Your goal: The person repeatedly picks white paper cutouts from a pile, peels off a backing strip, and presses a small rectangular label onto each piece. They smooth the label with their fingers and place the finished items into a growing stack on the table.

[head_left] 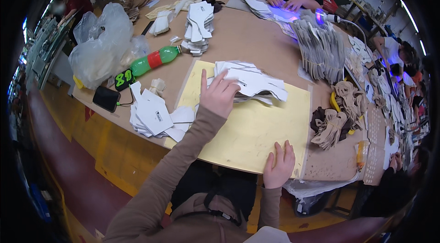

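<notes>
A stack of flat white cut pieces (256, 82) with dark printed marks lies on a yellow sheet (247, 137) before me. At the stack's left end is my left hand (219, 95), its fingers apart and slightly bent, the tips over or touching the top pieces. I see nothing gripped in it. My right hand (278, 169) rests open near the sheet's front right edge, fingers spread, holding nothing. A second loose pile of white pieces (156, 112) sits left of my left forearm, partly overlapping the sheet.
On the left are a green bottle (153, 60), a clear plastic bag (101, 43) and a black phone-like device (106, 99). Grey bundles (321, 50) and tan bundles (331, 129) flank the right. Across the table, a co-worker's hands (293, 3) work under a violet light.
</notes>
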`<state>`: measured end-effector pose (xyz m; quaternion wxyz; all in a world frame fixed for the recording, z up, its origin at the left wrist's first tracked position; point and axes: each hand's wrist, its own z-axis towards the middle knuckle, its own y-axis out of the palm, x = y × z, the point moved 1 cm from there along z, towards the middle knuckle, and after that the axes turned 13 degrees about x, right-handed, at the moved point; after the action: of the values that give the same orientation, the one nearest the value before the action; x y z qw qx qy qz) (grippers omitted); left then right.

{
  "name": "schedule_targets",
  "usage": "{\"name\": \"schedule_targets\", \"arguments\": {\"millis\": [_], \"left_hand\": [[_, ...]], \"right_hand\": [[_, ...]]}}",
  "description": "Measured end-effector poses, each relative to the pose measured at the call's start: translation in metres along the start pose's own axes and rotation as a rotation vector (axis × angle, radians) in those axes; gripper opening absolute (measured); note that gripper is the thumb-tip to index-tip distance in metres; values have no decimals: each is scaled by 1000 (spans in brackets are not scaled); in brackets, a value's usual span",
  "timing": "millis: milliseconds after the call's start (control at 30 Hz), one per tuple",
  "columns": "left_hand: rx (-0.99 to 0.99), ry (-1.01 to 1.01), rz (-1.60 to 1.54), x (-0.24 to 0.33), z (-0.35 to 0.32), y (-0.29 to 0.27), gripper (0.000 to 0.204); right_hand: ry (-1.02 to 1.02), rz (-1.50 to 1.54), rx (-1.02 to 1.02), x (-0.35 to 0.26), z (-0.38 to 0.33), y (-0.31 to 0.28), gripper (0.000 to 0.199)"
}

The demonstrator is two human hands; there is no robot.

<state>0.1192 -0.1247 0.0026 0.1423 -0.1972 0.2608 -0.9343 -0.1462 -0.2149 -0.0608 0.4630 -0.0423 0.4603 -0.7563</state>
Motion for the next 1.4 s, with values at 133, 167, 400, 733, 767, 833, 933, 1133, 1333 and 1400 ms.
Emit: {"name": "schedule_targets", "arguments": {"millis": [133,167,400,733,767,833,933,1133,1333,1400], "left_hand": [[20,8,0,1,-9,-2,9],[36,16,67,0,-5,2,10],[-129,-70,-9,-2,4,4,12],[-340,-57,-29,-25,5,31,61],[-325,-71,-55,-27,5,33,57],[-244,-38,-49,-22,3,36,47],[-90,24,34,2,-3,37,33],[-111,199,82,84,-46,11,19],[-375,-32,-522,131,-87,-13,16],[-457,-321,-803,114,-89,-24,20]], "right_hand": [[-16,-10,13,0,0,1,36],[-16,-10,15,0,0,1,36],[-6,-3,11,0,-1,0,36],[-27,-8,-11,0,-2,-2,37],[-24,-6,-3,1,-1,-1,37],[-31,-10,-3,0,-1,0,37],[-16,12,-4,1,-2,-1,36],[342,890,-134,0,-2,-12,46],[873,1205,-84,-5,-1,3,43],[971,1279,-22,-2,-1,4,42]]}}
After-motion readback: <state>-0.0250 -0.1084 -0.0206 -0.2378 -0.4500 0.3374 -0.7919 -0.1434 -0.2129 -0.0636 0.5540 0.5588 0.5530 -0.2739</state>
